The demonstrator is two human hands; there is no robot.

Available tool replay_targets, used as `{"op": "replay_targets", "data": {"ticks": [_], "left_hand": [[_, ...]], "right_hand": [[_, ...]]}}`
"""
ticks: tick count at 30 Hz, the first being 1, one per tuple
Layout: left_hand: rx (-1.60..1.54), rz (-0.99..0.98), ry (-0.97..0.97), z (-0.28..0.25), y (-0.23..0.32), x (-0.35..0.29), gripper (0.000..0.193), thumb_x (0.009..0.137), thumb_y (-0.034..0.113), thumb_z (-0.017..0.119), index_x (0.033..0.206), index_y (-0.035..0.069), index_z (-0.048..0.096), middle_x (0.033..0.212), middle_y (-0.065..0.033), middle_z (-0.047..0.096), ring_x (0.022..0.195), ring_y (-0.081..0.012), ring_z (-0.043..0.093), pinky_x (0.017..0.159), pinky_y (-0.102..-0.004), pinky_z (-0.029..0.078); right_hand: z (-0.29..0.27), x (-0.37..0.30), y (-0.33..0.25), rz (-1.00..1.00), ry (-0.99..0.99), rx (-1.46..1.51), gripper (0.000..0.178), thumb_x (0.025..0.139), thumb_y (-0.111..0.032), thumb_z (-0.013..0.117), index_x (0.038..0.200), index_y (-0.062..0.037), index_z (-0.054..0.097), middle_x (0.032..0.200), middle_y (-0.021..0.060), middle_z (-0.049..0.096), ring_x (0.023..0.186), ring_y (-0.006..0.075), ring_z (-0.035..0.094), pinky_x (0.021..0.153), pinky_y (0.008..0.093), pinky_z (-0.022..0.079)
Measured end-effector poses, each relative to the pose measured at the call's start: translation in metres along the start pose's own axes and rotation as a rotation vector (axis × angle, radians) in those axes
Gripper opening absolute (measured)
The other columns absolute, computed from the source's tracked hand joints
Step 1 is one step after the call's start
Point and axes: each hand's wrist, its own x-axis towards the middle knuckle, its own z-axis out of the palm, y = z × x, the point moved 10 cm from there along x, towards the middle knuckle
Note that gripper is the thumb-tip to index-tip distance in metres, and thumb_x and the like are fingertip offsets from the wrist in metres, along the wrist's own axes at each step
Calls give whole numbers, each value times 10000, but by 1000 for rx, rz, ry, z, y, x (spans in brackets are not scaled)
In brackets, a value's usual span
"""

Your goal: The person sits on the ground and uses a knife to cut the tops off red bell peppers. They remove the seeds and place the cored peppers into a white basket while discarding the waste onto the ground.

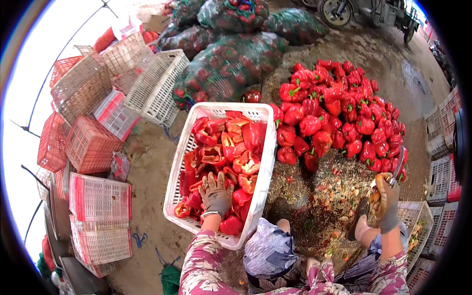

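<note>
My left hand [216, 196], in a grey glove, lies with its fingers spread on cut red bell peppers [231, 145]. Halved and hollowed, these pieces fill much of a white slatted plastic crate [268, 162] left of my knees. Out to the right, my right hand [387, 200], in a worn tan and grey glove, is closed round the handle of a knife [401, 160]. Its narrow blade points away from me, beside the right edge of a big heap of whole red bell peppers [339, 110] on the floor.
Green mesh sacks [228, 66] of peppers lie at the back. Stacked crates [101, 196] line the left side. Another white crate [415, 221] holding scraps stands by my right arm. Seeds and trimmings [319, 201] litter the floor around my feet. A three-wheeled vehicle [376, 14] stands far right.
</note>
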Motion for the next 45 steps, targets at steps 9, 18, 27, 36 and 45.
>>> {"op": "replay_targets", "data": {"ticks": [9,18,27,36,45], "left_hand": [[32,-57,-24,18,-9,44,739,948,617,426,1555,210,312,1616,-135,267,1507,-337,199,1180,-625,87],[-229,203,143,-34,-34,-18,462,972,413,542,1316,109,585,1343,-195,574,1304,-374,485,1074,-541,376],[-334,-12,-155,-1,-47,-77,680,865,513,671,1381,93,532,1306,-190,607,1206,-365,577,1014,-453,455],[-980,-295,-303,36,-115,-63,425,910,346,687,1194,32,651,1075,-183,698,929,-272,674,828,-354,531],[23,-130,700,-55,-56,-54,605,930,503,581,1331,54,527,1331,-220,543,1258,-393,500,1058,-526,394]], "right_hand": [[6,9,3,0,37,47,199,925,-275,701,943,-101,606,627,-27,486,377,67,421,339,239,362],[-34,-4,7,8,106,55,198,912,-283,728,944,-121,619,609,-55,496,385,48,415,331,209,322],[-15,-7,0,-14,59,91,162,915,-254,708,933,-125,612,615,-51,462,391,47,403,346,217,348],[-9,-8,3,24,46,54,165,913,-269,712,919,-134,617,565,-40,469,379,64,401,345,229,325],[8,-8,1,51,40,51,153,910,-233,715,948,-111,632,670,-13,553,419,76,471,344,242,341]]}}
